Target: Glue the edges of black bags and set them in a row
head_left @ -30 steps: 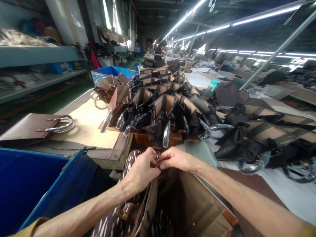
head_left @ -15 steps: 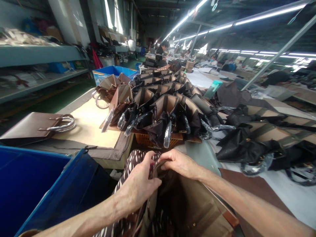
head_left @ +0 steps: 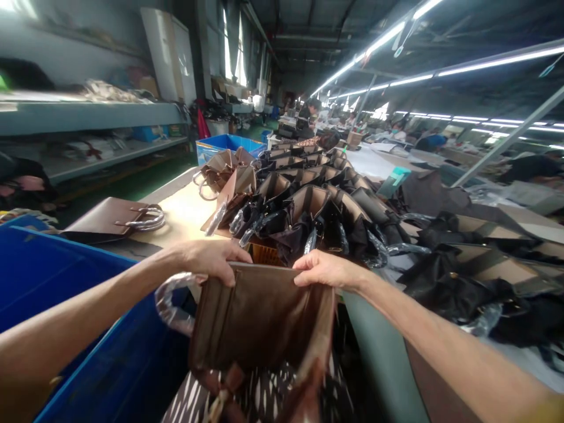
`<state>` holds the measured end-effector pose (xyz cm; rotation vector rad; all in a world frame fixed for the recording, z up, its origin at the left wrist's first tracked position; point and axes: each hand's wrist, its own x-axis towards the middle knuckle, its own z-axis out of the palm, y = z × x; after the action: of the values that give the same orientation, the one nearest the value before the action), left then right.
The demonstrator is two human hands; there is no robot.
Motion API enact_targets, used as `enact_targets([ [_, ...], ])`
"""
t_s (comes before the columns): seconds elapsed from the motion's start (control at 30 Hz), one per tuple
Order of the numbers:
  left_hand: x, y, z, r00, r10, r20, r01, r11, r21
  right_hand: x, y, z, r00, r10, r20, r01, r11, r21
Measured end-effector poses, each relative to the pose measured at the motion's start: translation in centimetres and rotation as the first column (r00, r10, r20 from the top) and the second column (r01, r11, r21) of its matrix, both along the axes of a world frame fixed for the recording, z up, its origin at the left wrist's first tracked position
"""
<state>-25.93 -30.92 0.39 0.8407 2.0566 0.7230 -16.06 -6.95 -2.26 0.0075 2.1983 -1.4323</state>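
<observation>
I hold a brown leather handbag [head_left: 259, 317] up in front of me by its top edge. My left hand [head_left: 207, 261] grips the left corner, fingers curled over the rim. My right hand [head_left: 324, 271] pinches the right corner. A plastic-wrapped handle [head_left: 170, 302] loops out from the bag's left side. Below the bag lies brown fabric with white marks [head_left: 264, 396]. Beyond my hands stands a long row of brown and black handbags [head_left: 304, 205] with wrapped handles, over an orange basket [head_left: 264, 254].
A blue bin [head_left: 66, 305] stands at the lower left. A flat brown bag [head_left: 114, 217] lies on the beige table pad [head_left: 185, 211]. Black bags [head_left: 467, 258] cover the table at right. Shelves [head_left: 88, 117] line the left wall. People work far down the line.
Both hands left the opening of the low brown bag, moved apart and lifted a brown handbag up by its top corners. The camera tilted up a little.
</observation>
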Motion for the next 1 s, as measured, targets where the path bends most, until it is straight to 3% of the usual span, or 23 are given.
enact_targets([
  [0.07,-2.1,-0.1,-0.1,0.992,-0.124,0.038,0.125,0.992,-0.025,0.0,-1.0,-0.4,0.999,0.027,0.039,-0.027,1.000,-0.013],
  [0.13,-2.4,-0.3,-1.3,0.981,-0.190,0.023,0.191,0.980,-0.047,0.6,-2.3,-1.5,0.998,0.041,0.039,-0.041,0.999,-0.002],
  [0.27,0.6,-1.3,-3.8,0.951,-0.201,-0.235,0.194,0.980,-0.050,2.9,-4.0,-3.7,0.998,-0.025,-0.065,0.031,0.995,0.090],
  [0.37,3.5,-1.6,-3.8,0.836,-0.165,-0.523,0.185,0.983,-0.014,4.3,-4.2,-3.6,0.991,-0.072,-0.114,0.088,0.986,0.139],
  [0.43,4.8,-1.4,-3.3,0.786,-0.148,-0.600,0.195,0.981,0.013,4.9,-4.3,-3.2,0.989,-0.081,-0.127,0.099,0.985,0.144],
  [0.63,5.4,-0.3,-2.8,0.826,-0.216,-0.520,0.337,0.929,0.151,6.4,-4.9,-2.7,0.981,-0.115,-0.154,0.150,0.960,0.236],
  [0.73,5.8,-0.3,-2.5,0.834,-0.270,-0.481,0.374,0.918,0.133,6.7,-4.7,-2.1,0.981,-0.056,-0.185,0.107,0.956,0.273],
  [0.9,8.2,-0.9,-2.3,0.895,-0.131,-0.427,0.163,0.986,0.039,5.5,-3.4,-0.5,0.963,0.133,-0.233,-0.073,0.965,0.251],
  [1.0,8.6,-1.0,-3.1,0.896,-0.100,-0.432,0.098,0.995,-0.026,4.8,-2.8,-0.9,0.976,0.123,-0.182,-0.084,0.974,0.211],
])
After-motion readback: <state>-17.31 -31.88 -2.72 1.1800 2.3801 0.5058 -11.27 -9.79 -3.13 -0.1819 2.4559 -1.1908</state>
